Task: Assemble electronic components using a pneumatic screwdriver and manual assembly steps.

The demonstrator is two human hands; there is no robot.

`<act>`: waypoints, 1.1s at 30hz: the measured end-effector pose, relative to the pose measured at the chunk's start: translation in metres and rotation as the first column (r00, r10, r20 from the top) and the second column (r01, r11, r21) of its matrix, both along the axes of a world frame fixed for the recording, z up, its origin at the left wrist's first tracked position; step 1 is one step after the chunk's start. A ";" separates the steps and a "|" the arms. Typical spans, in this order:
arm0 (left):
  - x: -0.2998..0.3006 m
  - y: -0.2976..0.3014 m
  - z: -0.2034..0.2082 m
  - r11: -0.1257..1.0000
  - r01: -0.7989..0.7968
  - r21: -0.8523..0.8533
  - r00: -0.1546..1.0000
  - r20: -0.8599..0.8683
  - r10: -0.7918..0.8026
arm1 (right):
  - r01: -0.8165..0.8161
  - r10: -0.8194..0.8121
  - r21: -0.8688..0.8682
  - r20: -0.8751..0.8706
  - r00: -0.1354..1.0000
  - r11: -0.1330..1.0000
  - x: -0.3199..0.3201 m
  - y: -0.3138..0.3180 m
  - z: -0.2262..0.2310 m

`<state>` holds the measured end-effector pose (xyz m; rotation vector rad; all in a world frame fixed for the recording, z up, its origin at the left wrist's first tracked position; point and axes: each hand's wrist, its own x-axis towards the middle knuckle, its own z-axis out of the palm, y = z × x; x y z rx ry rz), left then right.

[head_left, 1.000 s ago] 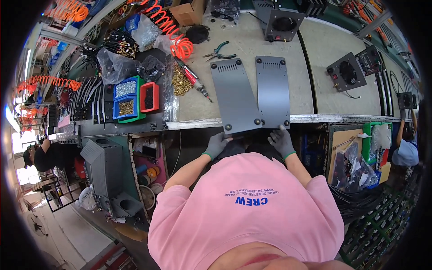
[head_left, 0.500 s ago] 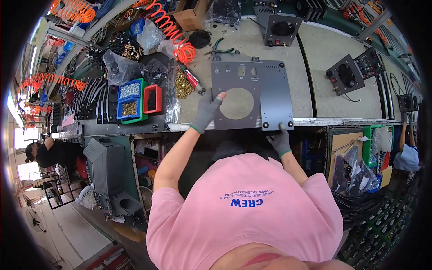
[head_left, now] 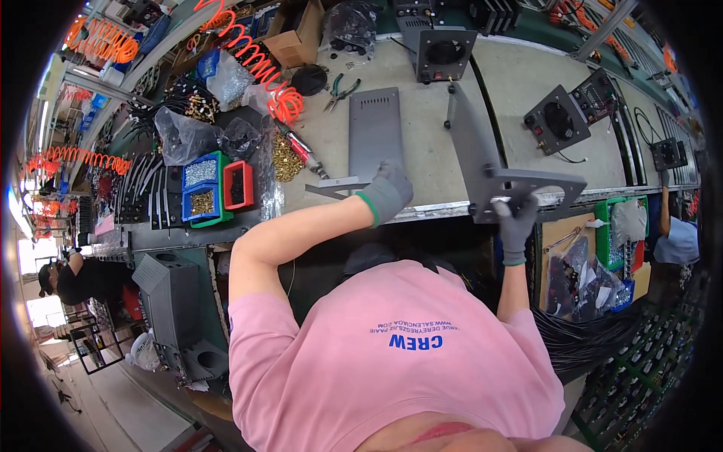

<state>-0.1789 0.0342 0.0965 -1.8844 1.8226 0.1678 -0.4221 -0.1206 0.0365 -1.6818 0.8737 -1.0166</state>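
My right gloved hand grips the near edge of a dark grey metal panel. This panel is bent at an angle and stands tilted at the table's front edge. Small black feet show on its upright part, and a large round opening on the part toward me. To the left, my left gloved hand is closed at the near end of a second grey metal panel, which has a row of slots at its far end. The glove covers part of that end, and its fingertips are partly hidden.
A red power screwdriver lies left of the slotted panel, beside gold screws. Green-handled pliers lie beyond. Blue bins and a red bin hold small parts. A black fan housing stands at the back; another stands right.
The two panels, earlier side by side and facing up, are now apart. My right hand has swung its panel rightward and tilted it up. My left hand has moved right, to the slotted panel's near end.
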 end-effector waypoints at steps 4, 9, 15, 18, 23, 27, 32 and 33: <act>-0.003 0.000 0.018 0.998 0.027 -0.064 0.994 -0.106 -0.034 | -0.468 0.056 -0.460 -0.665 0.744 0.754 0.026 0.010 -0.004; 0.028 0.035 0.027 0.900 -0.338 -0.274 0.848 -0.503 0.166 | -0.718 0.288 -0.140 -0.851 0.439 0.682 0.044 0.038 -0.047; 0.026 0.044 0.005 0.809 -0.313 -0.498 0.905 -0.415 0.094 | -0.798 0.559 0.106 -0.767 0.314 0.593 0.086 0.024 -0.045; 0.027 0.045 0.003 0.795 -0.308 -0.522 0.901 -0.428 0.068 | -0.872 0.561 0.228 -0.825 0.063 0.434 0.112 0.021 -0.017; 0.031 0.053 -0.002 0.711 -0.244 -0.660 0.895 -0.435 -0.096 | -0.946 0.583 0.112 -0.807 0.093 0.306 0.129 0.031 -0.017; 0.029 0.055 -0.002 0.711 -0.262 -0.652 0.889 -0.449 -0.084 | -0.935 0.637 0.014 -0.735 0.231 0.355 0.144 0.034 -0.026; 0.026 0.055 0.010 0.750 -0.297 -0.591 0.887 -0.462 -0.013 | -0.921 0.728 0.053 -0.630 0.269 0.386 0.152 0.036 -0.041; 0.025 0.053 0.009 0.752 -0.291 -0.591 0.886 -0.463 -0.021 | -0.932 0.726 -0.005 -0.625 0.286 0.363 0.150 0.033 -0.051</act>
